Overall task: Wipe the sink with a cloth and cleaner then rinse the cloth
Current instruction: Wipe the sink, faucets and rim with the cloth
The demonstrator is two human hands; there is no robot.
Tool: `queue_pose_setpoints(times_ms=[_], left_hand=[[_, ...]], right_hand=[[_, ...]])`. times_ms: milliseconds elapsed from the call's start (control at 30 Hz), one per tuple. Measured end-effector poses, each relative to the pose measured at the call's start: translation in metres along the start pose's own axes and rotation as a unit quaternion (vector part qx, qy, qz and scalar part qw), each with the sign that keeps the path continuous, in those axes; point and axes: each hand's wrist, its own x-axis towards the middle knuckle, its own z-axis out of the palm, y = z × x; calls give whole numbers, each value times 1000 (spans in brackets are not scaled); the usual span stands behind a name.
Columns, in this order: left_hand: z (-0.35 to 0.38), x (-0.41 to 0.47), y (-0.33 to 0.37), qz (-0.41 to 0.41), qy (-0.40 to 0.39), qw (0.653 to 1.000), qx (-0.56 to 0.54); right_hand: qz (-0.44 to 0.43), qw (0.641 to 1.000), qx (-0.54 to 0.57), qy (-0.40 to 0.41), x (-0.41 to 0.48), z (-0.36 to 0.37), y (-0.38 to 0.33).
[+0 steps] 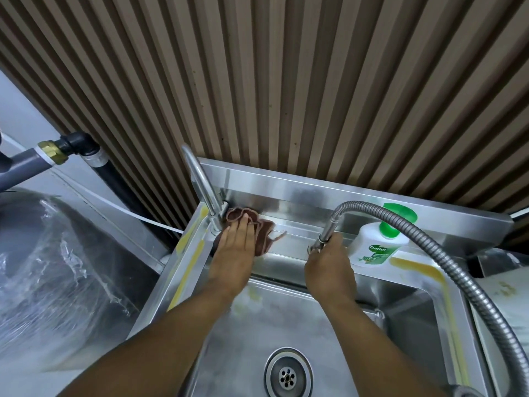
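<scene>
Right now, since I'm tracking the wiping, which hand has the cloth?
The left hand presses on the brown cloth beside the tap; the right hand grips the hose end.

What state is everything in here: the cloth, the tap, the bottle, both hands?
sink: yellow streaks on its rim.
tap: no water seen.
metal hose: arched, no water seen.
left hand: flat, fingers straight, pressing down.
brown cloth: crumpled on the back ledge beside the tap, under the left hand.
right hand: gripping the metal hose at its end.
Dettol bottle: upright on the ledge.
drain: unplugged.
</scene>
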Motion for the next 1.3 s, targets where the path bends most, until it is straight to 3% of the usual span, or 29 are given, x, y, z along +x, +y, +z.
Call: queue_pose_setpoints(times_ms=[133, 200, 300, 400, 467, 600, 800, 900, 1067, 1133, 1233, 1300], left_hand=[[-19, 6, 51, -58, -11, 997, -41], [-14, 6, 79, 8, 24, 998, -51], [-14, 1, 91, 161, -19, 985, -65], [-13, -1, 62, 219, 13, 968, -117], [-13, -3, 35, 194, 0, 978, -75], [-12, -9, -4, 43, -30, 999, -14], [-29, 15, 56, -108, -54, 987, -102], [-25, 15, 82, -75, -59, 988, -120], [-25, 2, 94, 111, -44, 985, -123], [-26, 5, 82, 149, -21, 982, -117], [-25, 8, 53, 137, -29, 988, -71], [-24, 9, 32, 78, -37, 995, -49]], right_hand=[[-1, 1000, 1, 1, 0, 0, 0], [-1, 1000, 1, 0, -1, 0, -1], [3, 1000, 7, 0, -1, -1, -2], [0, 1000, 10, -5, -2, -2, -1], [-1, 1000, 7, -7, -1, -1, 0], [-3, 1000, 1, -5, 0, -1, 1], [-1, 1000, -1, 2, 0, 1, 1], [4, 1000, 1, 4, 1, 1, 0], [3, 1000, 13, 2, -1, 1, -1], [1, 1000, 13, 0, -1, 1, -1], [-4, 1000, 9, -2, 0, 1, 1], [-6, 1000, 6, -7, 0, 1, 2]])
